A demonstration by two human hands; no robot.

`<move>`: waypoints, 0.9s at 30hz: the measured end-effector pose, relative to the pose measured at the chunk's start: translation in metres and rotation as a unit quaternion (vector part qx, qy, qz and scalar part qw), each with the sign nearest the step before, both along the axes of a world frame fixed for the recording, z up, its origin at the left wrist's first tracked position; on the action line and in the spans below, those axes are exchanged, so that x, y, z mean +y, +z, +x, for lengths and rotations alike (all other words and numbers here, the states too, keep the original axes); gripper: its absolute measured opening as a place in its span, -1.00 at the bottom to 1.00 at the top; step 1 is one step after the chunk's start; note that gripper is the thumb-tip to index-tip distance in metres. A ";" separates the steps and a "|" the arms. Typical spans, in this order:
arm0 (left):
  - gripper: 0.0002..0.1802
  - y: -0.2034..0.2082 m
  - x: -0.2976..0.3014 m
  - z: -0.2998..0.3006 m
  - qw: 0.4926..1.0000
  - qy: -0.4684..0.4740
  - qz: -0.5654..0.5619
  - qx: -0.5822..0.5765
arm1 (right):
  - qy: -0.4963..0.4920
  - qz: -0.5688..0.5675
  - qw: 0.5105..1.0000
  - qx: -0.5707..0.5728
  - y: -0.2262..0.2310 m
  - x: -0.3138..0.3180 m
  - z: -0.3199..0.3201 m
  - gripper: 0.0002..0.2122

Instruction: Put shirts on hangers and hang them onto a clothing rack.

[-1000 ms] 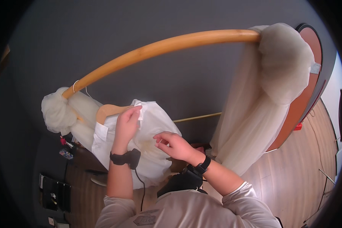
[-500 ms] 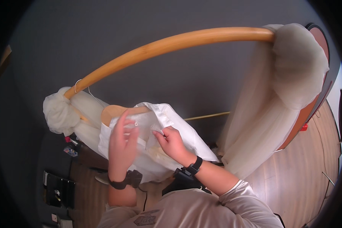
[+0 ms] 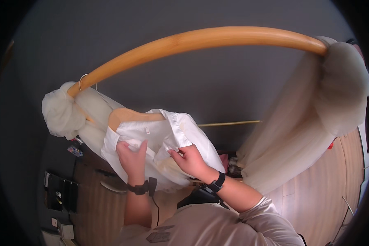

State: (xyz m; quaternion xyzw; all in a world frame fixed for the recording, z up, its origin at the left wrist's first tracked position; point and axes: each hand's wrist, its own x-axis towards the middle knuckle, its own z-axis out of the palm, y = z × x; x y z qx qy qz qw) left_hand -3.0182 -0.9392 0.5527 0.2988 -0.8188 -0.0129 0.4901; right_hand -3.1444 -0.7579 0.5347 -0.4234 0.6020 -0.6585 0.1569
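White garment hangs open a little toward eight o'clock from the middle of the person's view, on a pale wooden hanger near nine. From where I stand, a thin metal hook loops over a curved wooden rail at ten o'clock, and the rail arches across twelve. A small label shows on the inside of the cloth, just below the hanger.

The two hands are apart from each other, with cloth between them. The right hand, at six o'clock, pinches an edge of the opening between thumb and fingertips. The left hand, at eight, is at the opposite edge, its thumb raised away from the fingers and white cloth between; I cannot tell whether it grips. Each wrist wears a black band, and a dark cable trails below the left one. The person wears a shiny beige top.

Sheer pale fabric is bunched on the rail at both ends: one drape at nine o'clock, a larger drape between two and three. A gold-coloured bar runs level toward three, behind the garment. Something striped sits low between four and five, and wood-patterned floor spreads out at four.
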 end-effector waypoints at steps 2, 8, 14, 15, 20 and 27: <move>-0.42 -0.007 -0.010 -0.006 1.000 0.024 -0.018 0.000 | -0.034 -0.068 0.997 0.015 -0.002 -0.002 0.003 -0.82; -0.64 -0.005 -0.003 -0.009 0.941 -0.144 0.253 0.171 | -0.037 -0.098 0.994 -0.023 -0.022 -0.010 -0.001 -0.72; -0.76 0.009 0.022 0.011 0.907 -0.232 0.329 0.123 | 0.033 -0.051 0.988 -0.143 0.002 -0.007 0.001 -0.67; -0.79 0.014 0.028 0.010 0.907 -0.251 0.321 0.108 | 0.032 -0.051 0.988 -0.143 0.009 -0.008 0.002 -0.67; -0.82 0.034 0.050 0.009 0.913 -0.279 0.290 0.063 | 0.059 -0.125 0.965 -0.222 0.022 -0.007 0.001 -0.66; -0.81 0.037 0.062 0.004 0.886 -0.294 0.344 0.105 | 0.058 -0.103 0.969 -0.215 0.027 -0.004 -0.001 -0.68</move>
